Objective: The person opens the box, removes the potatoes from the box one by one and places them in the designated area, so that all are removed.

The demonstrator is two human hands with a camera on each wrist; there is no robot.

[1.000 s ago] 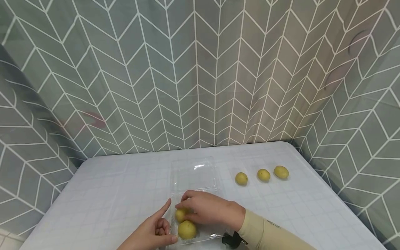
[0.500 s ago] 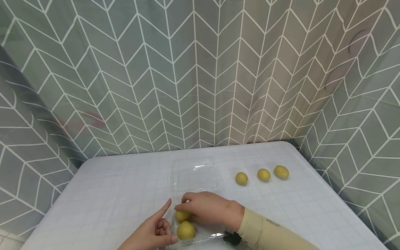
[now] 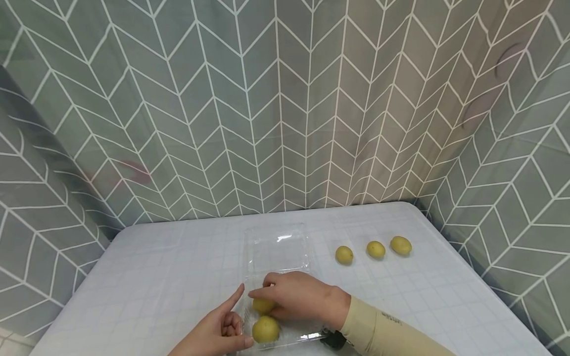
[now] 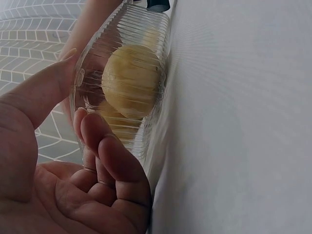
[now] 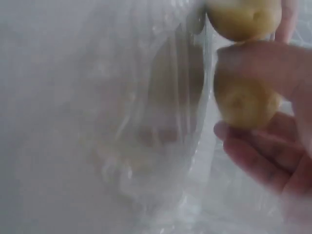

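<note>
A clear plastic box [image 3: 307,338], its lid folded back, lies near the table's front edge. Inside its left part sit two lemons. My right hand [image 3: 296,296] reaches over the box from the right and grips the farther lemon [image 3: 263,306] between thumb and fingers; the right wrist view shows this lemon [image 5: 243,100] in the grip. Touching it on the near side is the other lemon [image 3: 265,329]. At the box's left side, my left hand [image 3: 218,330] holds the wall, thumb [image 4: 61,73] at the rim and several fingers curled against the outside.
Three more lemons stand in a row at the right back: one nearer the box [image 3: 344,254], a middle one [image 3: 376,249] and an oval one [image 3: 401,245]. The transparent lid [image 3: 277,249] lies behind the box. A patterned curtain [image 3: 285,109] surrounds the white table [image 3: 169,277].
The gripped lemon has shifted slightly to the right inside the box with my right hand's fingers. My left hand stays in place, and the three lemons outside have not moved.
</note>
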